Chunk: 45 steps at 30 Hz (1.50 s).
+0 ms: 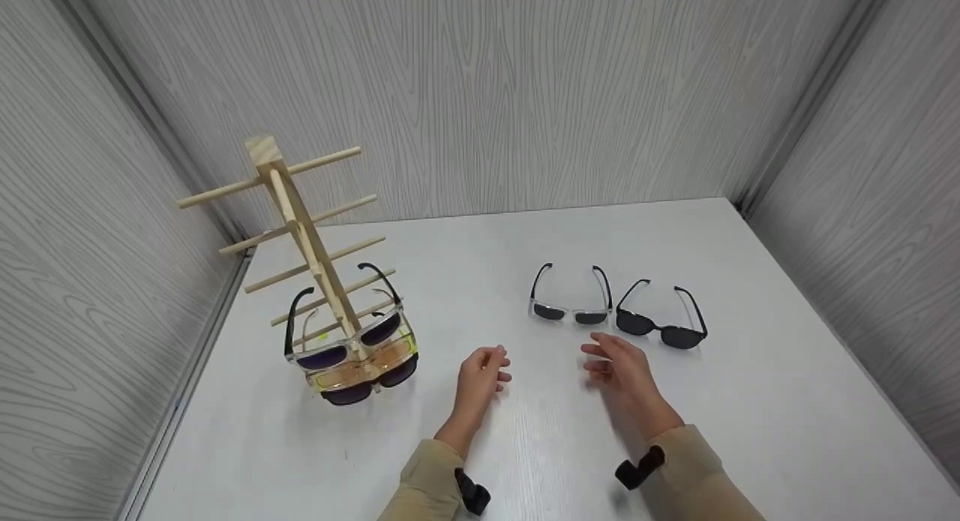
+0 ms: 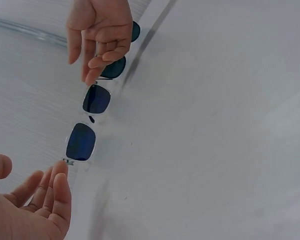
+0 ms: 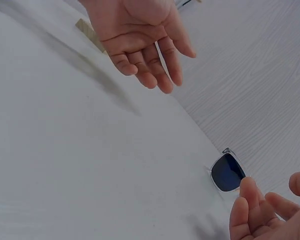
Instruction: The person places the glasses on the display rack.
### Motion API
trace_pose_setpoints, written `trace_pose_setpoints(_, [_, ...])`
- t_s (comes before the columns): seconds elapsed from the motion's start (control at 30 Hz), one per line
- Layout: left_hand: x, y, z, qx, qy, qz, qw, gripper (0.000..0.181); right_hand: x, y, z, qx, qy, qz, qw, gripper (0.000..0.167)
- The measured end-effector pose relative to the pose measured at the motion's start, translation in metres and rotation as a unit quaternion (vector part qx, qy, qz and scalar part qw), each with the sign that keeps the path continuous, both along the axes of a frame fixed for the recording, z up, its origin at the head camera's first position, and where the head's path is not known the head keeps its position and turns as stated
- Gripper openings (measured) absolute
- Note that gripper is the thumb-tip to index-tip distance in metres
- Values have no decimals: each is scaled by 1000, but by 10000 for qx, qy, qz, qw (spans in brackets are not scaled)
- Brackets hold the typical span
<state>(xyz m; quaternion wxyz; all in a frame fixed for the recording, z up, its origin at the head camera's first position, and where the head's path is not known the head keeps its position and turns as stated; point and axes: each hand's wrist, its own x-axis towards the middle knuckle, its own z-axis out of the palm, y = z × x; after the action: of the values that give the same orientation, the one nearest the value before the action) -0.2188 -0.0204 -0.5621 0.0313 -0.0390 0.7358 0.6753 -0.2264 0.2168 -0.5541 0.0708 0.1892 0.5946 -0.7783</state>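
Observation:
Two pairs of sunglasses lie on the table: a clear-framed pair (image 1: 570, 314) and, to its right, a black-framed pair (image 1: 660, 330). My right hand (image 1: 621, 367) hovers just in front of them, fingers loosely bent and holding nothing. Left of it, my left hand (image 1: 480, 378) is over the table with relaxed fingers, also empty. In the left wrist view the clear-framed pair (image 2: 81, 142) appears between my left hand (image 2: 35, 205) and my right hand (image 2: 102, 37). The right wrist view shows one dark lens (image 3: 227, 172) beside my right fingertips, with my left hand (image 3: 140, 40) above.
A wooden display rack (image 1: 300, 221) with horizontal pegs stands on the left of the white table (image 1: 465, 281). Several pairs of glasses (image 1: 352, 356) hang on its lower pegs, and its upper pegs are bare. Grey wood-grain panels (image 1: 480, 93) enclose the back and sides.

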Motion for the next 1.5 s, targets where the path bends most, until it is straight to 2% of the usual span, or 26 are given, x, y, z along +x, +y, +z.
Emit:
trace_pose_setpoints(0.2, [-7,8,-5,-148,117,10,9998,38,-4,6,-2,302,29,-235,9993,45])
trace_pose_setpoints(0.4, [-17,16,-1,122,-80,-39,9999,41,-8,11,-3,743,68,-255,9969,50])
trace_pose_setpoints(0.6, [-31,22,2,372,-196,-83,9991,43,-10,13,-3,838,119,-165,9963,52])
trace_pose_setpoints(0.77, [-41,23,0,486,-305,-123,9983,44,-14,13,-1,900,-33,-90,9959,57])
trace_pose_setpoints(1.2, [-67,28,2,446,-522,-209,9974,45,-29,7,4,1023,-343,-94,9941,60])
trace_pose_setpoints(1.5, [-78,41,0,393,-737,-140,9964,41,-37,-1,7,1080,-291,-42,9937,64])
